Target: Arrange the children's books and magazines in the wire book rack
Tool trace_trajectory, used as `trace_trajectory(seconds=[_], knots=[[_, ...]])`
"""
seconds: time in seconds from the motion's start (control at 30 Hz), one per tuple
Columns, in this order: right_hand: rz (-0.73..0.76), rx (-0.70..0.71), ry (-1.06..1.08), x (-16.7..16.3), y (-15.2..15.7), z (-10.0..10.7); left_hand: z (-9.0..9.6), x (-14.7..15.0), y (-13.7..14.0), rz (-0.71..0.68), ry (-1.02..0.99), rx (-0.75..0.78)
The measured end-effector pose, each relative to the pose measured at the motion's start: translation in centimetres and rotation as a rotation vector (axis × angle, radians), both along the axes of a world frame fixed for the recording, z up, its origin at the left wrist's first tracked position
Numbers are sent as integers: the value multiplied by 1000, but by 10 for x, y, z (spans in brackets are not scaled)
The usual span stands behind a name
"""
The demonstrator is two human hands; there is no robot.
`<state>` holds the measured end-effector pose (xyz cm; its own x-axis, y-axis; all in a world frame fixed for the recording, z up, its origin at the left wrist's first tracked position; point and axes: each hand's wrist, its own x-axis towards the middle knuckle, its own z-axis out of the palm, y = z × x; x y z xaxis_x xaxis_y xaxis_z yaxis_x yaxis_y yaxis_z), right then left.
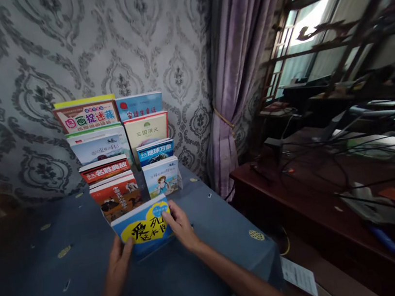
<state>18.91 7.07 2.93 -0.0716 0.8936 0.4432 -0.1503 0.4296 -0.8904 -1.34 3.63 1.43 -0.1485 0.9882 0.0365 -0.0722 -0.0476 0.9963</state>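
Note:
Both hands grip a blue book (148, 245) with a yellow heart and black characters on its cover, tilted back in front of a book display. My left hand (119, 257) pinches its lower left side, thumb on the cover. My right hand (179, 224) holds its right edge, thumb over the upper right corner. Just behind it a brown-red book (116, 198) stands in the left column, with a red-titled book (107, 170) behind that. In the right column a pale blue book (163, 178) with a girl on its cover stands in front. The fingers behind the held book are hidden.
Farther back stand a cream book (148, 130), a light blue book (140, 106) and a brown book (86, 117). They rest on a blue tablecloth (225, 242) near the patterned wall (116, 41). At right are a purple curtain (233, 64) and a dark red desk (262, 192) with tangled cables.

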Motion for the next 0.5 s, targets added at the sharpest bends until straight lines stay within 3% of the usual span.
trace_trajectory(seconds=[0.27, 0.5], knots=[[116, 35, -344, 38, -5, -24, -9, -1, -12, -57, 228, 64], [-44, 15, -623, 44, -3, -45, -22, 1, -10, 79, 401, 129]])
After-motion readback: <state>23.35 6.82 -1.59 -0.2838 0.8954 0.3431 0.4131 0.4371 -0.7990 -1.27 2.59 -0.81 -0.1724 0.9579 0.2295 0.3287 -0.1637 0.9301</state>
